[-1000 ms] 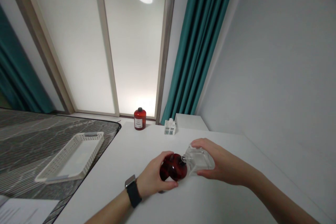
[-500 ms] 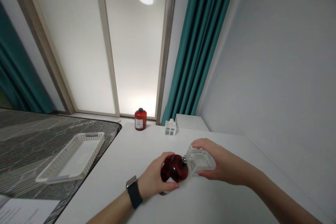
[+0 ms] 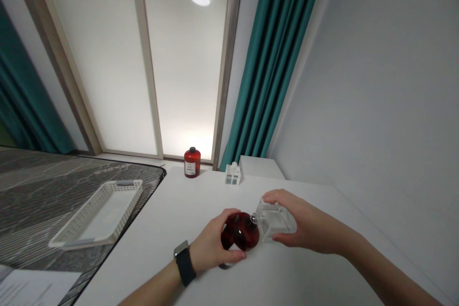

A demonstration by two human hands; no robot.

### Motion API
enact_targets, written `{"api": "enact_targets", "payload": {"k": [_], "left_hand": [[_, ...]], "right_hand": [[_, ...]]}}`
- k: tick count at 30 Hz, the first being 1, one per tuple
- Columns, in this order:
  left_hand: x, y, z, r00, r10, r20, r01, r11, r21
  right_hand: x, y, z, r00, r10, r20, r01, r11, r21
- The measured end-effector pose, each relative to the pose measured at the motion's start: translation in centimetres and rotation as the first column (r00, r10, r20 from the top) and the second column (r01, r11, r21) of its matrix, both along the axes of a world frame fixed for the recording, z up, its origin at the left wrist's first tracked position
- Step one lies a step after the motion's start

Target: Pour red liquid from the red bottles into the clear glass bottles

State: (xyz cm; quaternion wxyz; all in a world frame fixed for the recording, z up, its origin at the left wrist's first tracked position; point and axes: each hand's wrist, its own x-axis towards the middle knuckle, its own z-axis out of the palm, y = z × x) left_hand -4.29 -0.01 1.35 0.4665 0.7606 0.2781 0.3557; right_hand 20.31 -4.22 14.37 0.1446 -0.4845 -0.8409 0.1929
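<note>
1. We see a white table [image 3: 308, 279] beneath both hands; its surface stretches beyond them to the far edge, and a wall [image 3: 387, 81] bounds it on the right.
2. Left of the left hand, a grey patterned surface [image 3: 32, 205] with a dark rim meets the table's edge.
3. On it, well apart from that hand, lies a white perforated basket [image 3: 82, 245].
4. Nearer us lies a paper [image 3: 39, 287], its lines too blurred to read.
5. Compared with half a second ago, both hands and their bottles have shifted slightly rightward together.
6. The left hand [image 3: 215, 244], with a watch [image 3: 185, 265] on its wrist, curls around a dark red bottle [image 3: 247, 236], its pale label mostly covered.
7. The right hand [image 3: 304, 224] pinches a clear bottle [image 3: 276, 221] between thumb and fingers, tipped sideways, its neck at the red bottle's top; we cannot tell whether they touch.
8. Beyond the left hand stands a capped red bottle [image 3: 192, 161], its white label's print too small to read.
9. Beyond both hands sits a small white ornament [image 3: 233, 173].
</note>
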Motion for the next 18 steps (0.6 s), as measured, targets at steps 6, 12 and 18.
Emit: {"api": "enact_targets", "payload": {"k": [6,12,18], "left_hand": [[0.06,-0.01,-0.06,1.000,-0.009,0.012,0.010,1.000,-0.025],[0.14,-0.06,-0.20,0.999,-0.023,0.040,0.023,1.000,-0.014],[0.30,-0.15,-0.14,0.999,-0.036,0.036,0.037,0.999,-0.008]], "right_hand": [[-0.02,-0.01,0.15,1.000,-0.009,0.007,0.009,1.000,-0.018],[0.24,0.08,0.08,1.000,-0.008,0.015,0.009,1.000,-0.017],[0.39,0.05,0.21,1.000,-0.008,0.018,0.008,1.000,-0.022]]}}
